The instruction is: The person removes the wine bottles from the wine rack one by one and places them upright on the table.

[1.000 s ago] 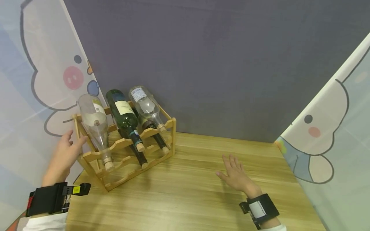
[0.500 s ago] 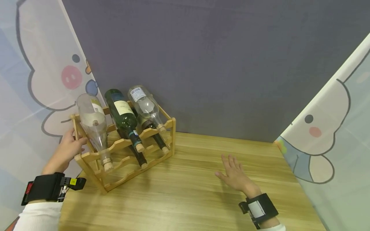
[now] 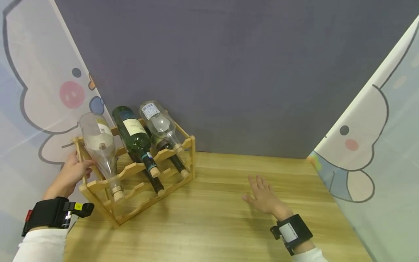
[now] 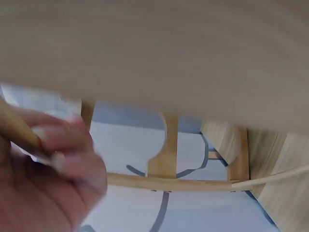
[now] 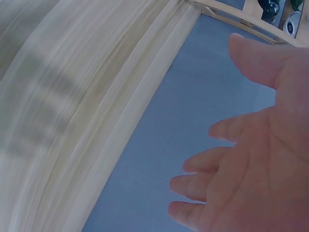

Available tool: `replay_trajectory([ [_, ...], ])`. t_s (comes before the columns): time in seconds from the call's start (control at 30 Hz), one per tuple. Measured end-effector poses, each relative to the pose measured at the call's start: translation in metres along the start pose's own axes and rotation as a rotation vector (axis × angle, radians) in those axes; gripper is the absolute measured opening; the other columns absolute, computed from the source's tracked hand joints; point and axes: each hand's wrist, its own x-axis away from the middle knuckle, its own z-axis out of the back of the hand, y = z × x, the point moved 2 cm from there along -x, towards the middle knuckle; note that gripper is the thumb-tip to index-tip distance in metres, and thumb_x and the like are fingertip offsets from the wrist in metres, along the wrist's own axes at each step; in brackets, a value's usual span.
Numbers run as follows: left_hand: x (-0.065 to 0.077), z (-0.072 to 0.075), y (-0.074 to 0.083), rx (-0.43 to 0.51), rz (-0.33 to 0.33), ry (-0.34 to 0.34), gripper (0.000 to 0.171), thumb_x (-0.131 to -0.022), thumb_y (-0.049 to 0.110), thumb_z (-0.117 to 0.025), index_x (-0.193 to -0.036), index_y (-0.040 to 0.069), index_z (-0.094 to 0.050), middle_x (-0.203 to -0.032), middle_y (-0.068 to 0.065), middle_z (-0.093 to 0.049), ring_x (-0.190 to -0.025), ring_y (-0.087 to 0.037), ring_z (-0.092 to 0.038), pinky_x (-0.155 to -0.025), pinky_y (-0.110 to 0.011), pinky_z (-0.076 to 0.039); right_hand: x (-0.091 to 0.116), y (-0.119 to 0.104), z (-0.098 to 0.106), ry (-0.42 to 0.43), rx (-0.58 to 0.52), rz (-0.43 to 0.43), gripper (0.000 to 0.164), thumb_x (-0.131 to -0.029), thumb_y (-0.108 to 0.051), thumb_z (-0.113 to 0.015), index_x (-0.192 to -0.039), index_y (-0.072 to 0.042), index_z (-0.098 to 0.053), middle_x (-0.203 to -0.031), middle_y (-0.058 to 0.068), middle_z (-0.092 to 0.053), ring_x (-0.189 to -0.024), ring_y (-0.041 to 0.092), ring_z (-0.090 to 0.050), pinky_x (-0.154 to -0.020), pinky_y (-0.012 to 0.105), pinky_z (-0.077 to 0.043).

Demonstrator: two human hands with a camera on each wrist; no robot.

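A wooden wine rack [image 3: 192, 156] stands at the left of the table, holding bottles with corked necks toward me. On its top tier lie a clear bottle [image 3: 104, 154], a green bottle [image 3: 137, 140] and another clear bottle [image 3: 163, 125]. Two dark necks show lower down, the nearer being a dark bottle [image 3: 154, 183]. My left hand [image 3: 69, 175] grips the rack's left side rail; in the left wrist view its fingers curl round the wooden rail [image 4: 17, 128]. Over the table at right, my right hand [image 3: 264, 199] is held with straight, spread fingers, touching no bottle.
The wood-grain table [image 3: 209, 218] runs back to a dark grey panel [image 3: 235, 80]. Cartoon-printed cloth walls enclose both sides, the left cloth [image 3: 36, 109] close behind my left hand and the right cloth [image 3: 356, 174] beyond my right hand.
My left hand has moved in to the rack's left side and taken hold of its rail. The whole view has shifted slightly. My right hand stays nearly where it was.
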Motion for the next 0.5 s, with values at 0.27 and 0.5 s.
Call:
replay_trajectory([
  [0.27, -0.003, 0.001, 0.009, -0.052, -0.029, -0.010, 0.019, -0.097, -0.001, -0.041, -0.115, -0.006, -0.040, -0.081, 0.011, -0.054, -0.070, -0.004, -0.050, -0.059, -0.025, -0.043, -0.015, -0.015, 0.008, -0.012, 0.018, 0.048, 0.079, -0.099, -0.037, -0.055, -0.153, 0.007, -0.016, -0.154, 0.043, -0.002, -0.143, 0.061, -0.002, -0.112, 0.074, -0.007],
  [0.5, -0.001, -0.002, 0.007, 0.006, -0.081, 0.032, 0.024, -0.091, -0.011, -0.037, -0.113, -0.002, -0.039, -0.077, 0.013, -0.055, -0.060, -0.005, -0.048, -0.049, -0.024, -0.039, -0.035, -0.039, 0.017, 0.015, 0.048, 0.131, 0.075, -0.101, -0.034, -0.053, -0.153, 0.006, -0.017, -0.154, 0.042, -0.011, -0.144, 0.059, -0.009, -0.116, 0.068, -0.014],
])
